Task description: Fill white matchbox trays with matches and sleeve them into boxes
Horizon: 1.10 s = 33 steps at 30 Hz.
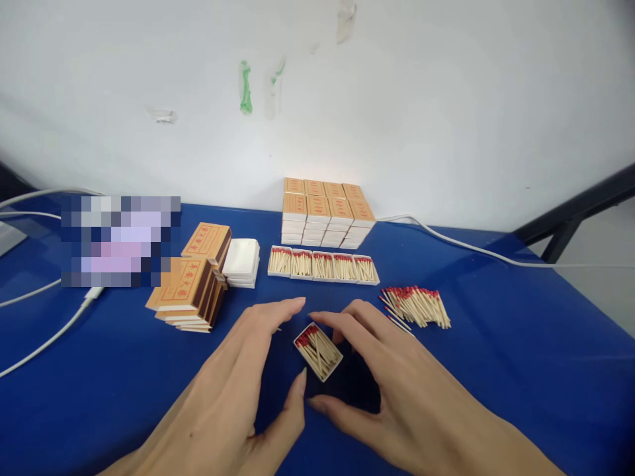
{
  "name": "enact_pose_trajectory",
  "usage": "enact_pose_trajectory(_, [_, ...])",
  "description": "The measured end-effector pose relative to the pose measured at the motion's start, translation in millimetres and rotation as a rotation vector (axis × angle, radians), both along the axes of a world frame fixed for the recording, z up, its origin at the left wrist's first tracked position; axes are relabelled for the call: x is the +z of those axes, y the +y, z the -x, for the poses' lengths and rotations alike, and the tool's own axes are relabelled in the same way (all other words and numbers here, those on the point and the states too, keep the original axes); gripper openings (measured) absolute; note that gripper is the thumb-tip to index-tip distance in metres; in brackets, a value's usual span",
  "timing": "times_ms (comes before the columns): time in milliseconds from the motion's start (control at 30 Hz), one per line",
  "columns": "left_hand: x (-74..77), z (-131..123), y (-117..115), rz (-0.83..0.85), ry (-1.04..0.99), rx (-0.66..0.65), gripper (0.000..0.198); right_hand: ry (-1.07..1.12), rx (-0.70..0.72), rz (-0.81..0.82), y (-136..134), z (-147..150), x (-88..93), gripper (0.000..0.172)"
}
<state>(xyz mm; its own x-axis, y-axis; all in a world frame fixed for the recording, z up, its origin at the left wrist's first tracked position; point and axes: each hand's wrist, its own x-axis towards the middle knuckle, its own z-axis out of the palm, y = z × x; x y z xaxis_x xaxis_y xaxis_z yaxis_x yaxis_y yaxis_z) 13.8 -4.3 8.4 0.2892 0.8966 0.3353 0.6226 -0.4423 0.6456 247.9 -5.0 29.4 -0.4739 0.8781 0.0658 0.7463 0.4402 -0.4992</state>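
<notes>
A small white matchbox tray [318,352] filled with red-tipped matches sits at an angle between my two hands. My left hand [237,370] is on its left side, thumb and fingers apart, with the thumb tip close to the tray's lower left edge. My right hand [384,360] curves around its right side, thumb and fingers spread apart; its index fingertip is near the tray's upper corner. Whether any fingertip touches the tray, I cannot tell. Beyond the right hand lies a pile of loose matches [419,305].
Several filled trays [323,266] stand in a row before a block of stacked matchboxes [325,211]. To the left are stacked matchbox sleeves [186,284] and white empty trays [241,258]. White cables [64,340] and a blurred-out object [124,241] lie far left on the blue table [520,330].
</notes>
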Motion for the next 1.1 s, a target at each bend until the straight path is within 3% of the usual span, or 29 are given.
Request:
enact_pose_trajectory(233, [5.8,-7,4,-0.023,-0.023,0.036,0.054,0.063,-0.038,0.166,2,1,6.1,0.041])
enact_pose_trajectory(333, [1.6,0,-1,-0.011,0.005,0.025,0.054,0.098,-0.086,0.140,3,-2,6.0,0.043])
enact_pose_trajectory(500, [-5.2,9,-6,0.005,0.049,-0.009,0.055,0.040,-0.018,0.137,4,-5,6.3,0.059])
enact_pose_trajectory(733, [-2.9,9,-5,0.005,0.052,-0.060,0.054,0.008,0.056,0.221,5,-7,12.5,0.045])
enact_pose_trajectory(1033, [-3.9,9,-4,0.019,0.052,-0.094,0.060,0.023,0.069,0.255,5,-4,13.9,0.067])
enact_pose_trajectory(1100, [-6.8,9,-4,0.026,0.054,-0.086,0.060,0.026,0.081,0.240,5,0,12.0,0.061])
